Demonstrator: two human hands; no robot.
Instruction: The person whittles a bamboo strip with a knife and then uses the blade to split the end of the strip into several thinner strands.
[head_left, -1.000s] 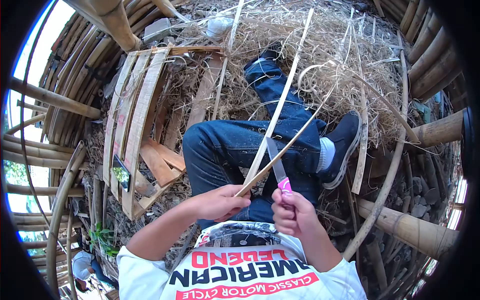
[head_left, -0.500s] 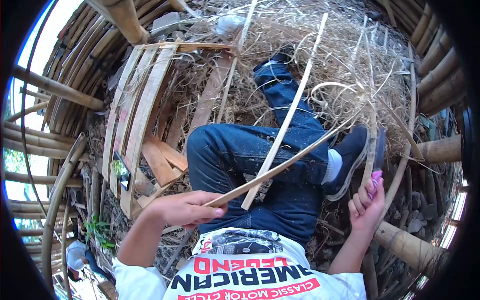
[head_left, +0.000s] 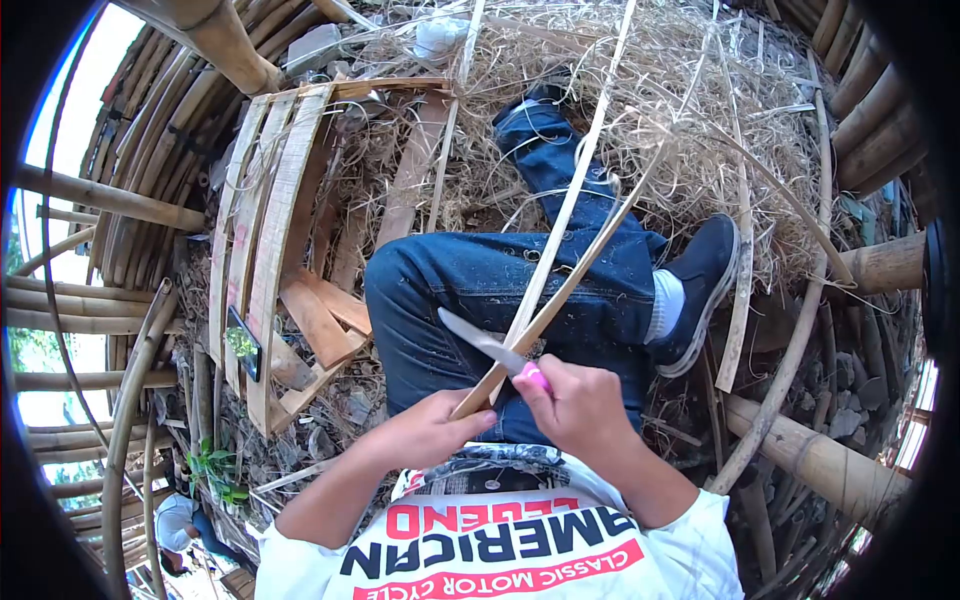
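My left hand (head_left: 435, 428) is wrapped round the near end of a long bamboo strip (head_left: 600, 240), which runs up and right over my legs. In my right hand (head_left: 572, 400) is the pink handle of a knife (head_left: 482, 338). Its blade points up and left and lies across the strip, just beyond my left fingers. A second pale strip (head_left: 568, 205) crosses beside the held one over my jeans. Its near end is hidden around the knife and hands.
A wooden slat frame (head_left: 285, 200) with a phone (head_left: 243, 345) on it stands at the left. Curly shavings (head_left: 640, 90) cover the ground ahead. Bamboo poles (head_left: 820, 465) lie at the right. Another person (head_left: 178, 525) is at the lower left.
My right hand has brought the knife from the far right to the strip, its blade now across it. My left hand has shifted slightly right, and the held strip is steeper.
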